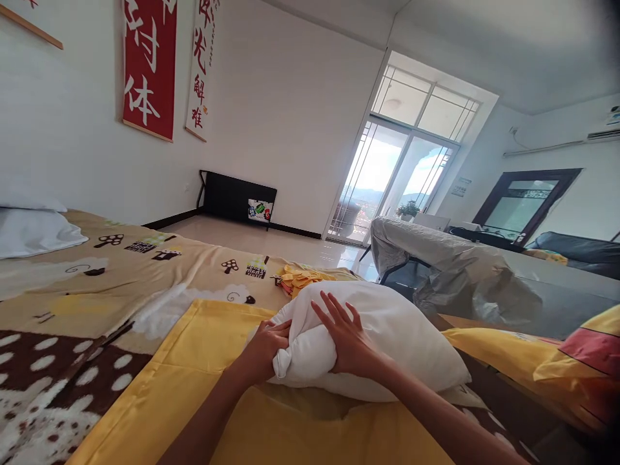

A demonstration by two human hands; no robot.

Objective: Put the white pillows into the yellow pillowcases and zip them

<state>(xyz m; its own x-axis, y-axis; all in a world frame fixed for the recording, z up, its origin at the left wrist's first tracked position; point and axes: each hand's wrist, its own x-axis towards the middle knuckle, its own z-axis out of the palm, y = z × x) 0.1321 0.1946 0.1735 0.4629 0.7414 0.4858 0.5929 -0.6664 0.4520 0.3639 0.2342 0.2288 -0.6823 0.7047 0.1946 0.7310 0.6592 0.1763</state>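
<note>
A plump white pillow (pixel 402 329) lies across a yellow pillowcase (pixel 194 387) spread flat on the bed. My left hand (pixel 264 352) is closed on the pillow's near left end, where a white corner sticks out below the fingers. On top of the pillow presses my right hand (pixel 346 332), palm down with its fingers spread. The white fabric is bunched and folded between both hands. Just beyond the pillow sits a crumpled yellow-orange cloth (pixel 303 279).
A patterned blanket (pixel 159 265) covers the bed, with another white pillow (pixel 39 232) at far left. On the right are yellow and red bedding (pixel 571 368) and furniture under a plastic cover (pixel 450 258). A black folded frame (pixel 232 200) leans against the wall.
</note>
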